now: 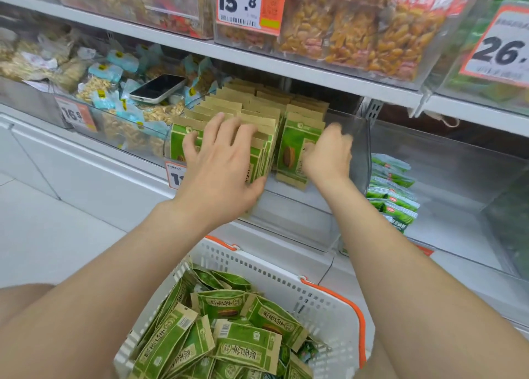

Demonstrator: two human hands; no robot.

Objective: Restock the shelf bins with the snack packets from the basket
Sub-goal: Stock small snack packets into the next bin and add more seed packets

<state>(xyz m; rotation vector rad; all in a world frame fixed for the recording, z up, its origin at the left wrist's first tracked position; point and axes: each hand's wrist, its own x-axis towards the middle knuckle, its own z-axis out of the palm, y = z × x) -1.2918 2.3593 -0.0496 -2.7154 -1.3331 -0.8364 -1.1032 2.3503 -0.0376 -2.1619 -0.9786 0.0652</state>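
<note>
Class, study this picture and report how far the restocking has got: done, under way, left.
Done: the bin already holds upright rows of packets. Under way: the left hand presses against the rows on the left while the right hand grips the front packet of the rightmost row. Left: the basket holds a heap of loose packets, so much remains.

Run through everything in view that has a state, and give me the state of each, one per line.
Left hand, fingers spread, pressing on the left packet rows.
Right hand, curled round the front packet of the right row.
Shelf bin, partly filled, space at its right side.
Basket, holding many loose packets.
Phone, face up, screen dark.
</note>
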